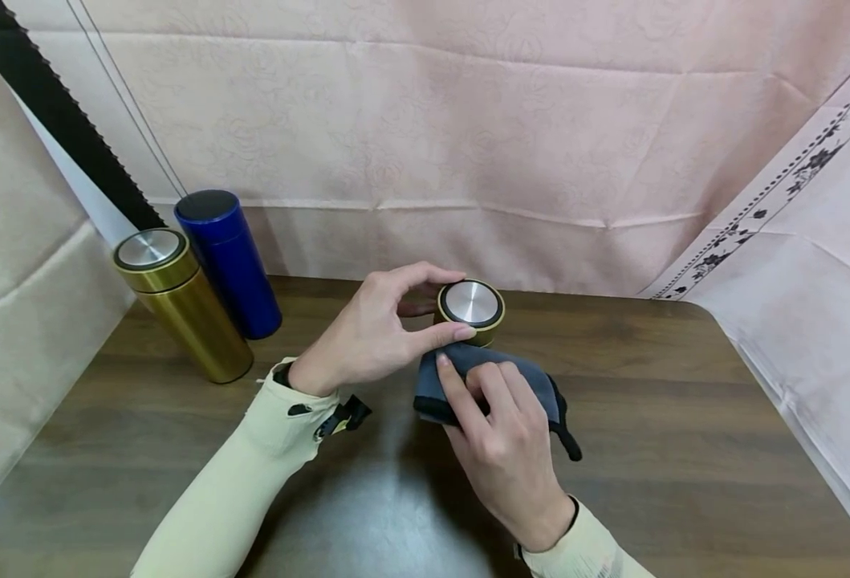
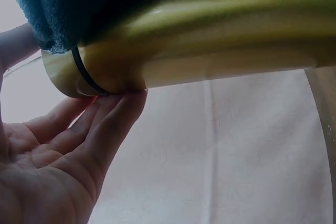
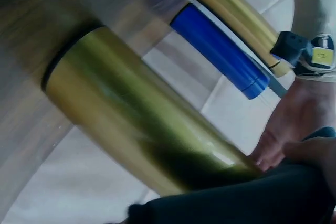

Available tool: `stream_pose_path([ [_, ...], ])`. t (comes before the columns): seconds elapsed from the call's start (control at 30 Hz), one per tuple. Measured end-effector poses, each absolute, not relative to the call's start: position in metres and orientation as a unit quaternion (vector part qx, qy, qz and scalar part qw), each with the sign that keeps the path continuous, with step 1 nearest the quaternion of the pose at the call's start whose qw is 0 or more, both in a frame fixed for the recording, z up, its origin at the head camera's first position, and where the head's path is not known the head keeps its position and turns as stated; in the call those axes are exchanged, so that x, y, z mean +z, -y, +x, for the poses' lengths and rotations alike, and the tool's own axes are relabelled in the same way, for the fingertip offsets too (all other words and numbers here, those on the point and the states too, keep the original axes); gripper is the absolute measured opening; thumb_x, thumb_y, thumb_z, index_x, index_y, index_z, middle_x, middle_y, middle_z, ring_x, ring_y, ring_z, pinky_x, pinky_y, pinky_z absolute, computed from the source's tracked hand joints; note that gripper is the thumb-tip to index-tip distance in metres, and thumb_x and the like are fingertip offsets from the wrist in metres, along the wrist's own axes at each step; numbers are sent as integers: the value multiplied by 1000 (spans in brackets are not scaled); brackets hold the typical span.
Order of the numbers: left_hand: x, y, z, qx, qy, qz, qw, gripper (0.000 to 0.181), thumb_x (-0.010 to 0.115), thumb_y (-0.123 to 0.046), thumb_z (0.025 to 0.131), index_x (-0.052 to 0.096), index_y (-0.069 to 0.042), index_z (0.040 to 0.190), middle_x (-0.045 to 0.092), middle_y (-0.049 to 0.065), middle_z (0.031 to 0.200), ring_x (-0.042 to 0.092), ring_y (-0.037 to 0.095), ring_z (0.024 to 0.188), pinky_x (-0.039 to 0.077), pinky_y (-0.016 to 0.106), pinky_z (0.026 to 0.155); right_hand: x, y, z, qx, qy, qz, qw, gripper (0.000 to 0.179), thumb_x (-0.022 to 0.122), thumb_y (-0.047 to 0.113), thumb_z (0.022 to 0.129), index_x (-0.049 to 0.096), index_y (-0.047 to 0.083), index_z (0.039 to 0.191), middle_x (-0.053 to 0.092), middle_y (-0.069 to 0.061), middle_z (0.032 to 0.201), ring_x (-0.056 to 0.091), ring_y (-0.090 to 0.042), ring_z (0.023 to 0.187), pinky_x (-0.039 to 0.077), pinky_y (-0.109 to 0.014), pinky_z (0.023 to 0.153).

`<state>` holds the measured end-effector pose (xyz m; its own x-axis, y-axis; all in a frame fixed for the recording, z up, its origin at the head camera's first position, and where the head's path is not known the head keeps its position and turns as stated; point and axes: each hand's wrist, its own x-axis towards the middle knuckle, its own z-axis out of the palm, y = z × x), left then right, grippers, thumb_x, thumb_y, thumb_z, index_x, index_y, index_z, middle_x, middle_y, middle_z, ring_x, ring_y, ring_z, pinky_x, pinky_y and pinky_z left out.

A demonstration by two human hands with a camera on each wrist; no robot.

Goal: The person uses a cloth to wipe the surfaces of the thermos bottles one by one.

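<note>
A gold thermos bottle (image 1: 472, 303) with a silver-topped, black-ringed lid stands upright near the table's back edge. My left hand (image 1: 381, 333) holds it around the lid, thumb on the near side and fingers behind. The left wrist view has those fingers touching the gold body (image 2: 210, 40) just beside the dark seam. Bunched in my right hand (image 1: 504, 433) is a blue-grey cloth (image 1: 493, 353) with black edging, pressed to the bottle's near side below the lid. In the right wrist view the cloth (image 3: 236, 198) covers the bottle's upper part; its lower body (image 3: 131, 108) shows bare.
To the left stand a second gold thermos (image 1: 189, 317) and a blue thermos (image 1: 233, 265) with a dark top, side by side. Pale pink cloth (image 1: 425, 144) hangs behind the brown wooden table (image 1: 656, 449), and white sheeting (image 1: 822, 321) lines the right side.
</note>
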<state>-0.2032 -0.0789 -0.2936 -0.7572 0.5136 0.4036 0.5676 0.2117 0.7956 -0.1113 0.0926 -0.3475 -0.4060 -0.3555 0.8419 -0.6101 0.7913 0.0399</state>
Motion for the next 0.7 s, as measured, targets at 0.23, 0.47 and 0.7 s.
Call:
stream_pose_path([
  [0.23, -295, 78, -204, -519, 775, -359, 24, 49, 84, -29, 86, 65, -18, 130, 70, -8, 121, 69, 3, 107, 57, 25, 99, -351, -89, -104, 98, 880, 260, 385, 48, 90, 8, 75, 75, 7, 121, 51, -4, 82, 45, -19, 72, 44, -28, 59],
  [0.47, -294, 80, -204, -511, 781, -359, 23, 50, 83, -29, 87, 63, -17, 131, 70, -7, 124, 69, 4, 110, 56, 25, 101, -365, -82, -103, 39, 919, 244, 307, 47, 91, 17, 77, 76, 10, 121, 55, -3, 81, 43, -17, 72, 42, -23, 56],
  [0.7, -293, 79, -203, -513, 779, -361, 20, 49, 83, -27, 88, 63, -16, 131, 70, -6, 123, 69, 4, 110, 56, 24, 101, -385, -74, -102, -37, 939, 209, 269, 40, 90, 27, 76, 80, 21, 114, 65, -3, 80, 48, -16, 70, 46, -23, 51],
])
